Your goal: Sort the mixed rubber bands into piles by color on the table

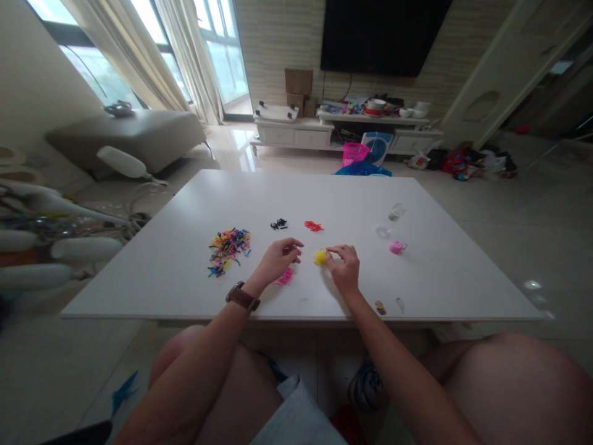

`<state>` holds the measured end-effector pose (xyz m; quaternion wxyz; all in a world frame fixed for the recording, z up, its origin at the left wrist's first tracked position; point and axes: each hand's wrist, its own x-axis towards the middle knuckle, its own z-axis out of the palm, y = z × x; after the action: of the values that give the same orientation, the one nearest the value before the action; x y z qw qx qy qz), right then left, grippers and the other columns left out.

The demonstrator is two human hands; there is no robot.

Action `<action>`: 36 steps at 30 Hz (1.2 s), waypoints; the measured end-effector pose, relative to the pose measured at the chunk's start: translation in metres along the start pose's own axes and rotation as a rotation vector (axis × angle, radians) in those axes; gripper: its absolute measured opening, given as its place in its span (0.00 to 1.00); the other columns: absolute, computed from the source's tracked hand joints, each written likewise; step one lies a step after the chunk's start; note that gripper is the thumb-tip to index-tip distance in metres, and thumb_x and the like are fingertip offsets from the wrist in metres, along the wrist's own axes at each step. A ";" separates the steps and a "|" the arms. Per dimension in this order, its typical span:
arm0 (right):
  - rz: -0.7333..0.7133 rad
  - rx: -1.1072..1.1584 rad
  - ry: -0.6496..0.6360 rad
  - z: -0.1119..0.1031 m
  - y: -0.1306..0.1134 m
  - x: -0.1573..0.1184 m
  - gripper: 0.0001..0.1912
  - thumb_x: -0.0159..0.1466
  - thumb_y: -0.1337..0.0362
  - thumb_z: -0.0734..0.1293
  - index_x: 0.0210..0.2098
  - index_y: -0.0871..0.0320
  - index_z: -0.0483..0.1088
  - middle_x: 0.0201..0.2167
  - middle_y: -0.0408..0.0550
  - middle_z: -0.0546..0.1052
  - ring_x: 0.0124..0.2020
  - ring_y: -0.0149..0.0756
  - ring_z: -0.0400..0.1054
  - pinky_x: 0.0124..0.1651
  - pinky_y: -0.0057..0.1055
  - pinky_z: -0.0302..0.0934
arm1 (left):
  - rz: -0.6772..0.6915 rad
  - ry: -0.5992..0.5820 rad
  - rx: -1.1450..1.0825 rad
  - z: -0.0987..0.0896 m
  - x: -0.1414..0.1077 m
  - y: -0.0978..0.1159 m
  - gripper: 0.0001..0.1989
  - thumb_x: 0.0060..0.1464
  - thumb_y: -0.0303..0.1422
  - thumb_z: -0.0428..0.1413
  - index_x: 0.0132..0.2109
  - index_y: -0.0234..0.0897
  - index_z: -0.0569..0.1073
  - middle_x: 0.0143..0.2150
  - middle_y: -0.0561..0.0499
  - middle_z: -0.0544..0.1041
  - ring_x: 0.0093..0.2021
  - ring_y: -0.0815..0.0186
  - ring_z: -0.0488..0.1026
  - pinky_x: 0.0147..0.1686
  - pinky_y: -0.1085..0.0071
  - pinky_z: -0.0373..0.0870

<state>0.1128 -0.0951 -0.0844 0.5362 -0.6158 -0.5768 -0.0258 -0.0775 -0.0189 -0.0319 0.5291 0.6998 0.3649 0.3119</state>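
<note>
My left hand (280,256) hovers above the table between the mixed pile and the yellow pile, its fingers bent and closed; a pinkish bit shows at the fingertips, too small to make out surely. Thumb and forefinger of my right hand (343,264) pinch at the edge of a yellow pile of small rubber bands (319,257). Under the left wrist lies a pink pile of bands (284,277), partly hidden. Farther back are a black pile (279,224) and a red pile (314,226). A heap of mixed colours (229,247) lies at the left.
The white table (352,201) carries a clear container (396,212), a clear ring-like piece (383,231) and a pink trinket (397,247) on the right. Near its front edge lie a small yellow figure (380,307) and a clear piece (399,304). A blue chair (364,168) stands behind.
</note>
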 end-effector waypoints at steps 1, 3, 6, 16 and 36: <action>0.000 0.019 -0.013 0.000 0.000 0.000 0.06 0.62 0.68 0.67 0.36 0.54 0.77 0.33 0.47 0.77 0.38 0.41 0.66 0.44 0.41 0.62 | -0.003 -0.001 0.032 0.000 0.000 0.001 0.11 0.52 0.28 0.53 0.42 0.32 0.76 0.27 0.51 0.76 0.27 0.68 0.76 0.29 0.74 0.70; -0.018 0.053 -0.053 0.000 -0.001 -0.001 0.06 0.63 0.66 0.68 0.37 0.53 0.78 0.33 0.47 0.76 0.39 0.41 0.66 0.44 0.40 0.63 | 0.002 -0.013 0.090 0.002 -0.001 0.002 0.12 0.53 0.27 0.51 0.40 0.33 0.78 0.25 0.52 0.75 0.26 0.69 0.74 0.28 0.75 0.68; -0.049 0.078 -0.086 0.001 -0.004 -0.002 0.06 0.64 0.65 0.68 0.38 0.52 0.78 0.33 0.47 0.76 0.39 0.41 0.67 0.44 0.40 0.63 | 0.002 -0.034 0.136 0.005 -0.001 0.001 0.13 0.51 0.25 0.50 0.36 0.33 0.79 0.24 0.51 0.76 0.27 0.68 0.74 0.30 0.74 0.69; -0.087 0.087 -0.131 0.000 -0.007 -0.001 0.06 0.64 0.65 0.68 0.37 0.52 0.78 0.33 0.47 0.76 0.39 0.41 0.67 0.44 0.41 0.64 | -0.208 -0.008 -0.160 0.012 0.001 -0.011 0.11 0.46 0.25 0.51 0.33 0.31 0.79 0.28 0.46 0.80 0.32 0.64 0.77 0.40 0.68 0.73; -0.171 0.144 -0.247 0.001 -0.009 -0.003 0.04 0.62 0.66 0.69 0.36 0.52 0.76 0.33 0.47 0.77 0.40 0.40 0.68 0.45 0.41 0.65 | -0.083 -0.024 -0.077 0.018 -0.003 -0.011 0.11 0.49 0.37 0.62 0.35 0.31 0.80 0.31 0.45 0.80 0.33 0.64 0.75 0.36 0.70 0.70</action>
<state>0.1041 -0.0986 -0.0811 0.4998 -0.5231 -0.6888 0.0458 -0.0662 -0.0287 -0.0473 0.5723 0.6668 0.3753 0.2950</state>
